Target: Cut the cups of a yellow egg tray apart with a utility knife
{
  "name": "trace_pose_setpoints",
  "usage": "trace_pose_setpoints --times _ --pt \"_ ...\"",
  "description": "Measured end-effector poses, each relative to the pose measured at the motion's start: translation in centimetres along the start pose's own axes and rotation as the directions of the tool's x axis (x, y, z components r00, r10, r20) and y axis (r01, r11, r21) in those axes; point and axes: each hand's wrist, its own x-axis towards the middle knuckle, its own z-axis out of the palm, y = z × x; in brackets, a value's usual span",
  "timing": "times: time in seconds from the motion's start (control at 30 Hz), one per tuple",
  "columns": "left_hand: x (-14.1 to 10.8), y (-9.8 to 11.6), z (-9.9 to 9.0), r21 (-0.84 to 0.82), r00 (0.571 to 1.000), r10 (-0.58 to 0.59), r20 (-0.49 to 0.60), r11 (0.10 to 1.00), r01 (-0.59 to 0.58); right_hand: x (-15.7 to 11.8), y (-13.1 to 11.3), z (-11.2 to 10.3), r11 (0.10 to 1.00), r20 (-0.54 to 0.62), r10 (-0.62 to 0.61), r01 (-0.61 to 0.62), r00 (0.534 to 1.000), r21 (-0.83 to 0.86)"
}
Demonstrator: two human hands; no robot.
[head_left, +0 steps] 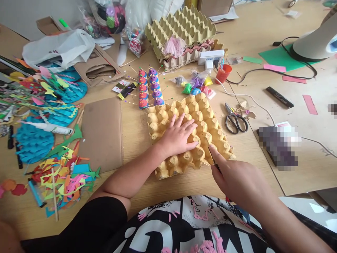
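A yellow cardboard egg tray [173, 161] lies on the table in front of me. My left hand [179, 135] rests flat across its middle, fingers spread. My right hand [234, 177] is closed around a craft knife [213, 159], with the index finger stretched along it. Its thin tip points into the cups near the tray's right front side; I cannot tell how deep it goes. My palm and fingers hide most of the handle. Just beyond the tray's far left corner stand two painted egg-carton strips, one red [143, 92] and one purple [156, 88], stuck with coloured pins.
Scissors [235, 119] lie right of the tray, near a red cup [223, 73] and a black marker [279, 97]. Stacked egg trays [181, 30] stand behind. At left are a cardboard sheet [101, 133], colourful paper scraps [68, 175] and blue egg-carton pieces [34, 140].
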Motion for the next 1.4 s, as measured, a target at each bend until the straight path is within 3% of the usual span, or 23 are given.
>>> trace_pose_setpoints --times 0.47,1.4 --pt "0.0 0.0 0.1 -0.013 1.000 0.000 -0.017 1.000 0.000 2.4 -1.0 0.2 0.998 0.020 -0.033 0.034 0.999 -0.046" --pt "-0.1 0.1 -0.1 -0.009 1.000 -0.005 -0.012 1.000 0.005 3.5 -1.9 -0.6 0.994 0.014 -0.027 0.028 1.000 -0.104"
